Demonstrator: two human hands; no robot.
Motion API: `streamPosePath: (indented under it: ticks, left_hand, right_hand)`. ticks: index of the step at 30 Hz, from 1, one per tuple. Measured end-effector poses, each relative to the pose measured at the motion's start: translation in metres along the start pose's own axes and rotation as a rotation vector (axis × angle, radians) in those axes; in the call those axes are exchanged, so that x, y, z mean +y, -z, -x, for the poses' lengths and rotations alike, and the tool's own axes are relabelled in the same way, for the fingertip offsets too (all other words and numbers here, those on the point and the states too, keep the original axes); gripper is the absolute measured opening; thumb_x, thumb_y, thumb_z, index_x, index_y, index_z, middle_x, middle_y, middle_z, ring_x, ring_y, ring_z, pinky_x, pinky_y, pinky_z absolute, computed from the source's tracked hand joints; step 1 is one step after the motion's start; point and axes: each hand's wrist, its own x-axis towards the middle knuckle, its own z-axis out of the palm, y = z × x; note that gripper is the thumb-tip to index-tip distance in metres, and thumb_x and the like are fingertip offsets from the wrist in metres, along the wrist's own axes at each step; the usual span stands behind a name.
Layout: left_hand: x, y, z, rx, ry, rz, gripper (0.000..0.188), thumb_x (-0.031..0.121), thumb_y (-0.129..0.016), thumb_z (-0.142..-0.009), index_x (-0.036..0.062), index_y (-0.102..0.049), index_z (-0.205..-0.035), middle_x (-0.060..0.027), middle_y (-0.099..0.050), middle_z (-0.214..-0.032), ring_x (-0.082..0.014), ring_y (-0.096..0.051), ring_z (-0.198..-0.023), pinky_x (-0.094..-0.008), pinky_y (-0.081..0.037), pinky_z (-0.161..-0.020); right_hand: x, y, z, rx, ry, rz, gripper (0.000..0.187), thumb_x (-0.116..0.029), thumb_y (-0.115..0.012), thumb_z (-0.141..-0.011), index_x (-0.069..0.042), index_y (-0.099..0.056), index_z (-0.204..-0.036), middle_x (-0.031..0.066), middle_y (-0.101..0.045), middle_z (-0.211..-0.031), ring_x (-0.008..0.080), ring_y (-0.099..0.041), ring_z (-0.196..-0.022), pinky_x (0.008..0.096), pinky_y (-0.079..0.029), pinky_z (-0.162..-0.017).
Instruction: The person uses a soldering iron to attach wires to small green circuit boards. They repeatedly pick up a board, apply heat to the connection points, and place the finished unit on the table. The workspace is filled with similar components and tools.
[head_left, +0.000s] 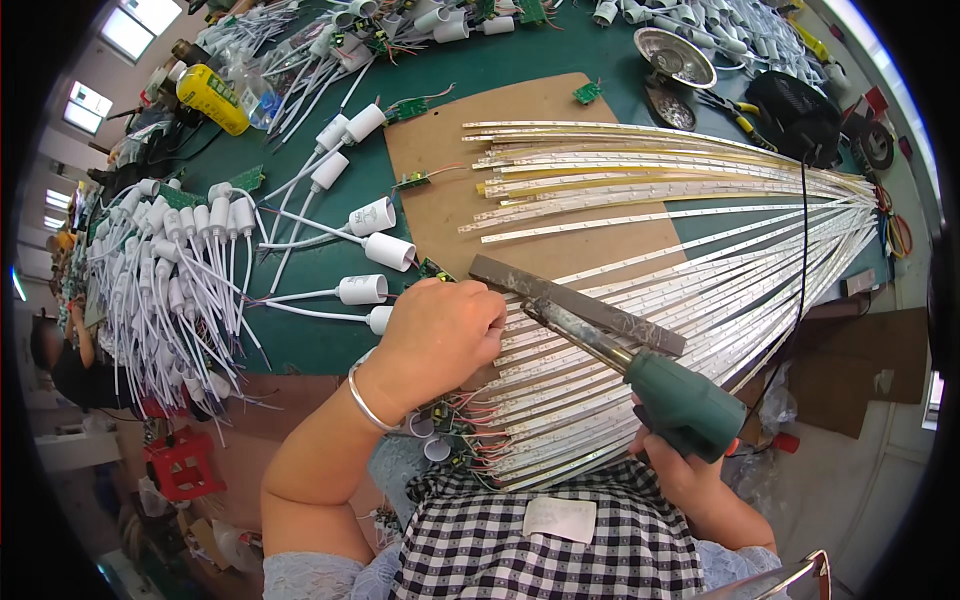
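My right hand [682, 472] is wrapped round the handle of a green soldering gun [688, 408]. Its metal tip points left, toward my left hand [440, 335], and lies over a flat grey metal bar [600, 318]. The left fingers are pinched together at the ends of the LED strips [640, 300]; what they grip is hidden. A small green circuit board [435, 269] shows just beyond the knuckles. White lamp sockets with cables, such as one socket [388, 252], lie left of that hand. Below the wrist, wired boards [462, 445] hang at the strip ends.
Brown cardboard [430, 150] lies on the green table [330, 345]. Bundled sockets [175, 240] hang over the left edge. A metal dish [675, 58], pliers [745, 120] and a black cable [804, 230] are at right. A yellow bottle [212, 98] stands far left; a person [75, 360] sits beyond.
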Motion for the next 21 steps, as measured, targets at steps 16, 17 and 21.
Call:
streamPosePath:
  ticks: [16, 17, 21]
  left_hand:
    - [-0.0002, -0.0004, -0.0002, 0.003, -0.013, -0.001, 0.006, 0.011, -0.065, -0.070, 0.0094, -0.062, -0.075, -0.0052, -0.061, -0.072, -0.0248, -0.059, -0.066, -0.0362, -0.045, -0.063]
    - [-0.0001, -0.0002, -0.0005, 0.002, -0.017, -0.001, 0.006, 0.011, -0.065, -0.071, 0.0094, -0.062, -0.075, -0.0051, -0.061, -0.072, -0.0248, -0.059, -0.066, -0.0361, -0.045, -0.063]
    - [0.0005, -0.0013, -0.0018, 0.006, -0.026, -0.002, 0.005, 0.011, -0.065, -0.071, 0.0092, -0.062, -0.075, -0.0051, -0.060, -0.071, -0.0248, -0.060, -0.066, -0.0362, -0.045, -0.062]
  right_hand:
    - [0.0072, 0.0008, 0.0036, -0.014, 0.008, -0.036, 0.049, 0.006, -0.049, -0.078, 0.005, -0.046, -0.127, 0.0171, -0.057, -0.120, 0.0205, -0.063, -0.071, 0.0298, -0.052, -0.064]
    - [0.0074, 0.0010, 0.0043, -0.014, 0.006, -0.030, 0.050, 0.005, -0.049, -0.078, 0.005, -0.046, -0.128, 0.0171, -0.057, -0.120, 0.0205, -0.063, -0.070, 0.0298, -0.052, -0.063]
    - [0.0073, 0.0018, 0.0057, 0.031, -0.004, -0.096, 0.054, 0.005, -0.050, -0.078, 0.004, -0.043, -0.131, 0.0174, -0.056, -0.120, 0.0208, -0.062, -0.070, 0.0295, -0.053, -0.063]
